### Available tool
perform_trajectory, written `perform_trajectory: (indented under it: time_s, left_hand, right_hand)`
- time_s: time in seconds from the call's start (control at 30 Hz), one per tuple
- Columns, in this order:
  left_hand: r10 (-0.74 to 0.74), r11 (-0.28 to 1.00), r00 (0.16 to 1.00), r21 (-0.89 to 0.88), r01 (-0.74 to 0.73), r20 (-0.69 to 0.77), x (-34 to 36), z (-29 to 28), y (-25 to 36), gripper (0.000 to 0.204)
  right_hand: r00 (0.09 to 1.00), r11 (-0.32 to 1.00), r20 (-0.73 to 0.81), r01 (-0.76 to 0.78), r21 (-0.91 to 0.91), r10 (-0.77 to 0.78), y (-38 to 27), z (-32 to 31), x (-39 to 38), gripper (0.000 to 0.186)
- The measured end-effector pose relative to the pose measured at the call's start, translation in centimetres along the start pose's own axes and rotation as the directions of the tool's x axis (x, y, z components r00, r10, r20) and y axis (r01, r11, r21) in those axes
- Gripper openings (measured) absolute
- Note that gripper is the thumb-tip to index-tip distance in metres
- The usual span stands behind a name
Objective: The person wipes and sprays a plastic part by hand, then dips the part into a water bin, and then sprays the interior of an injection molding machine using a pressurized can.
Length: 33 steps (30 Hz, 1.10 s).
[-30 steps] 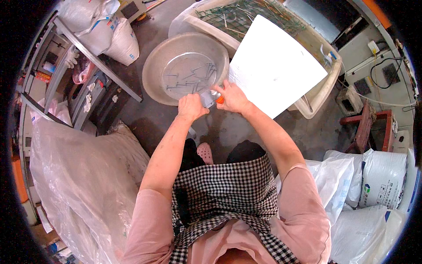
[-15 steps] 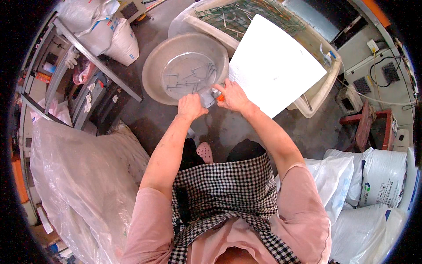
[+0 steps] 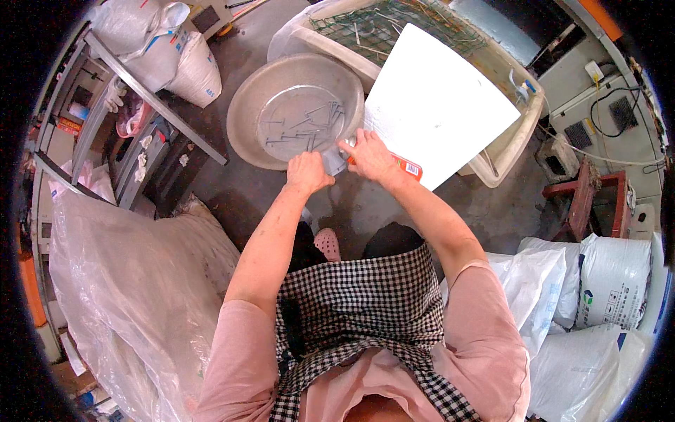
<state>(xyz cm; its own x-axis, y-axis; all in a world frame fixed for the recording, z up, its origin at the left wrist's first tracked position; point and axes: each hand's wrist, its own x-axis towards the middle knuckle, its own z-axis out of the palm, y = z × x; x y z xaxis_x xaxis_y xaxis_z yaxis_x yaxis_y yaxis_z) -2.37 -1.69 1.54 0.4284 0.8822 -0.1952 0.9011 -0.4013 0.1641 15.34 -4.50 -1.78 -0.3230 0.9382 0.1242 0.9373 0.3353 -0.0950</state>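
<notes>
Over the near rim of a big round grey basin, my two hands meet. My left hand is closed on a small greyish see-through plastic piece, which shows between the hands. An orange spray can with a pale label lies in the grip of my right hand; its silvery top end points toward the plastic piece. Several thin grey rod-like parts are scattered on the basin's floor.
A white board lies across a large cream tub with green netting. Metal shelving and a big plastic-wrapped sack stand left. White sacks and a red metal stand are right.
My right hand has tilted the spray can, so its orange body and label now show beside my wrist. My left hand keeps nearly the same place with the plastic piece.
</notes>
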Motion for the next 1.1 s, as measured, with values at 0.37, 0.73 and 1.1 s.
perform_trajectory:
  time_s: [0.37, 0.73, 1.1]
  left_hand:
    - [-0.006, 1.0, 1.0, 0.002, 0.006, 0.021, 0.1, 0.2, 0.1, 0.044]
    - [-0.087, 0.969, 0.996, -0.233, 0.078, -0.031, -0.4, -1.1, -0.5, 0.045]
    - [0.004, 0.915, 0.993, -0.4, -0.05, -0.116, 0.5, -1.4, 0.2, 0.05]
  right_hand:
    - [1.0, 1.0, 0.021, -0.02, 0.006, 0.02, 0.1, 0.3, -0.3, 0.063]
    - [0.829, 0.684, -0.06, -0.415, 0.601, 0.555, 5.2, 12.9, -7.8, 0.073]
    - [0.702, 0.471, 0.132, -0.593, 0.653, 0.7, 4.8, 19.4, -11.2, 0.086]
